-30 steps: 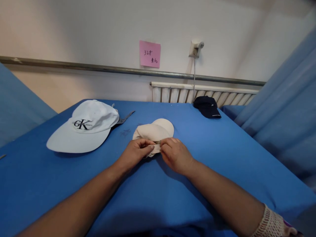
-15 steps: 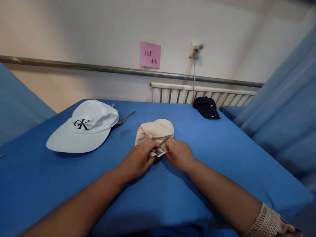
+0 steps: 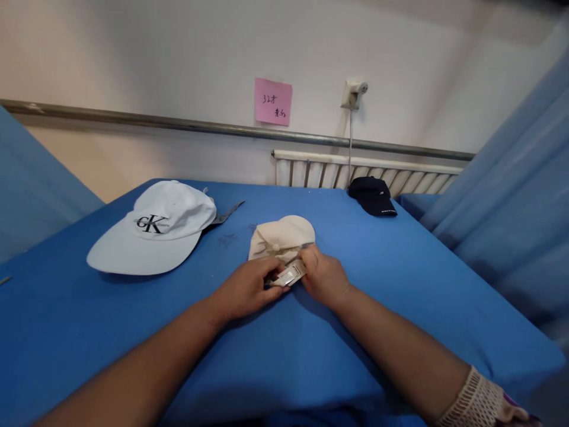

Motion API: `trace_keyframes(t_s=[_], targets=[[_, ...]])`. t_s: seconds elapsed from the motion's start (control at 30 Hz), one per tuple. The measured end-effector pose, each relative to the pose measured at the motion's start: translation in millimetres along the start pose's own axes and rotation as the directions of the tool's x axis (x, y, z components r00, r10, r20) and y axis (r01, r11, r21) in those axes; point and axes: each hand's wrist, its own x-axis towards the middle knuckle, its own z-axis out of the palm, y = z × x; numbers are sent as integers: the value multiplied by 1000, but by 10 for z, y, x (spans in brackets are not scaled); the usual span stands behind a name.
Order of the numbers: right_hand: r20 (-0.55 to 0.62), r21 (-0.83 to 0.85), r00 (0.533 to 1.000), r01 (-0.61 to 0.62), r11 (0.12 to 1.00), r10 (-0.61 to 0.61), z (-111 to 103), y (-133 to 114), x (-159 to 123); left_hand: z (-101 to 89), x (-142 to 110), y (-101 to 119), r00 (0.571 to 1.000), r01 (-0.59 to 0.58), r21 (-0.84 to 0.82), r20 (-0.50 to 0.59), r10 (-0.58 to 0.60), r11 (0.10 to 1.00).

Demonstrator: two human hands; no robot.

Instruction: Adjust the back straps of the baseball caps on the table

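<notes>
A cream cap (image 3: pixel 284 234) lies on the blue-covered table, its brim pointing away from me and its back strap with a metal buckle (image 3: pixel 291 275) facing me. My left hand (image 3: pixel 251 287) is closed on the left part of the strap, thumb below it. At the strap's right end, my right hand (image 3: pixel 324 274) pinches the strap beside the buckle. Its inner fingertips are partly hidden. To the left sits a white cap (image 3: pixel 171 204) with dark lettering and a loose grey strap behind it.
A small black cap (image 3: pixel 372 196) lies at the far right of the blue table cover (image 3: pixel 400 284). Behind are a radiator (image 3: pixel 329 172), a metal rail (image 3: pixel 200 126), a pink note (image 3: pixel 272 102) and a wall socket (image 3: pixel 352 95). Blue curtains (image 3: pixel 515 196) hang on both sides.
The strap has turned so that its metal buckle now shows flat between my hands. My left hand has shifted slightly down and left along the strap.
</notes>
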Motion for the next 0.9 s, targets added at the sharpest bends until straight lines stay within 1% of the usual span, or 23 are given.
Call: trace_keyframes(t_s=[0.1, 0.23, 0.3, 0.37, 0.43, 0.5, 0.6, 0.67, 0.7, 0.77, 0.83, 0.9], targets=[[112, -26, 994, -9, 1000, 11, -100, 22, 14, 20, -2, -17, 1000, -1, -4, 16, 1, 1000], [270, -33, 962, -30, 999, 38, -197, 58, 15, 63, -3, -50, 999, 0, 19, 55, -1, 1000], [341, 10, 940, -7, 1000, 3, -224, 88, 7, 73, -2, -58, 997, -7, 21, 77, 5, 1000], [378, 59, 925, 14, 998, -35, -243, 125, -1, 62, -3, -53, 994, -22, 6, 109, 21, 1000], [368, 86, 929, 15, 996, -46, -257, 164, -4, 32, -3, -43, 988, -43, -38, 146, 48, 998], [333, 109, 942, 14, 994, -50, -266, 196, -2, -10, -3, -39, 983, -54, -108, 167, 72, 993], [290, 151, 955, 24, 988, -67, -267, 225, 0, -68, 1, -59, 985, -31, -207, 157, 64, 978], [266, 169, 962, 19, 985, -64, -256, 236, -4, -92, 6, -85, 990, -4, -230, 137, 36, 973], [251, 177, 966, 15, 984, -60, -247, 239, -7, -98, 10, -98, 993, 6, -222, 116, 20, 975], [227, 208, 972, 15, 978, -63, -223, 243, -13, -101, 21, -122, 999, 13, -163, 32, -8, 987], [221, 240, 973, 14, 971, -68, -191, 245, -15, -91, 37, -141, 997, 27, -54, -65, -31, 998], [242, 264, 968, 5, 965, -71, -155, 243, -13, -69, 55, -156, 993, 59, 58, -110, -52, 997]])
